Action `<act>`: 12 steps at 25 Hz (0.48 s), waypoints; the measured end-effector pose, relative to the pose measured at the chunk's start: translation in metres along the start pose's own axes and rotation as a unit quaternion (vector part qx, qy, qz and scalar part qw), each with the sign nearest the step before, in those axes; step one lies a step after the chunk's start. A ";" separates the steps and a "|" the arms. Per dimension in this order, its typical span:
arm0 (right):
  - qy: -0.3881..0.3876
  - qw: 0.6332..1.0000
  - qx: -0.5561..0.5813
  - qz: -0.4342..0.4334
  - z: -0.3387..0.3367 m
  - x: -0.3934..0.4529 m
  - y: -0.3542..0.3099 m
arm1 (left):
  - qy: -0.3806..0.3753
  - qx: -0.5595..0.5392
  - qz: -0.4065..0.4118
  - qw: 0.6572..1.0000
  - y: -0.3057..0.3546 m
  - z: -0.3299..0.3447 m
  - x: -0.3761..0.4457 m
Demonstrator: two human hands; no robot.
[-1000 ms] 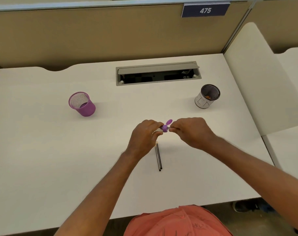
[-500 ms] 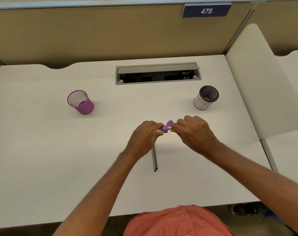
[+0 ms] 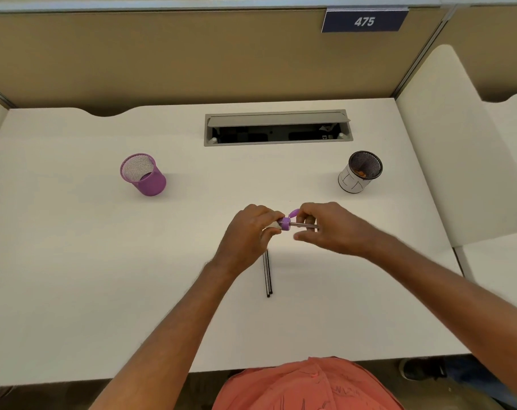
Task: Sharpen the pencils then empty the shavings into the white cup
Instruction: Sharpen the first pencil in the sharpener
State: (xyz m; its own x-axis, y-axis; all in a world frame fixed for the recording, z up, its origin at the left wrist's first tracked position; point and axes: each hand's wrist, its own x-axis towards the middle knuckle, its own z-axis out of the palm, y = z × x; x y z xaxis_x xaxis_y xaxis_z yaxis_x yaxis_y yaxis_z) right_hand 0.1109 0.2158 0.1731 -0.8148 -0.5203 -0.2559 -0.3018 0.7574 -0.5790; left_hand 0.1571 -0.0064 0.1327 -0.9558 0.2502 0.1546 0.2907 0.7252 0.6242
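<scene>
My left hand (image 3: 246,238) grips a small purple sharpener (image 3: 286,223) with its lid flipped up, above the middle of the white desk (image 3: 74,261). My right hand (image 3: 334,229) pinches a dark pencil (image 3: 304,225) whose tip sits in the sharpener. Two more dark pencils (image 3: 267,273) lie side by side on the desk just below my left hand, partly hidden by it. The white cup (image 3: 359,172) stands at the right rear, with a few orange shavings inside.
A purple mesh cup (image 3: 143,174) stands at the left rear. An open grey cable tray (image 3: 276,128) is set into the desk's back. Beige partitions wall the back, and a white divider (image 3: 446,149) rises on the right.
My right hand has shifted slightly to the right, so more of the pencil's shaft shows between the hands. The left hand still holds the sharpener.
</scene>
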 end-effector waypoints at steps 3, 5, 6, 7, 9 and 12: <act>0.172 0.940 -0.251 -0.155 0.011 -0.010 0.008 | -0.016 -0.020 -0.010 1.000 0.000 0.001 -0.001; 0.236 0.881 -0.357 -0.202 0.012 -0.011 0.009 | -0.019 -0.030 -0.014 0.999 0.000 0.003 -0.002; 0.229 0.882 -0.360 -0.199 0.013 -0.012 0.008 | -0.020 -0.029 -0.015 0.999 0.001 0.003 -0.002; 0.200 0.900 -0.345 -0.179 0.014 -0.010 0.006 | -0.019 -0.026 -0.017 0.999 0.001 0.004 -0.003; 0.092 0.961 -0.250 -0.079 0.010 -0.003 0.000 | -0.005 -0.018 -0.018 1.000 0.001 0.002 -0.004; -0.098 0.984 0.114 0.093 -0.010 0.012 -0.004 | 0.012 0.001 -0.001 1.000 0.002 0.000 -0.005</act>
State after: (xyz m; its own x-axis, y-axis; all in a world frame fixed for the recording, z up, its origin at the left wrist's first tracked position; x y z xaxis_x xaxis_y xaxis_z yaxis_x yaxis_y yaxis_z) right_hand 0.0972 0.2103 0.1795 -0.7280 -0.4631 -0.5056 -0.0184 0.7503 -0.6609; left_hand 0.1620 -0.0064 0.1335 -0.9574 0.2324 0.1713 0.2880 0.7274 0.6228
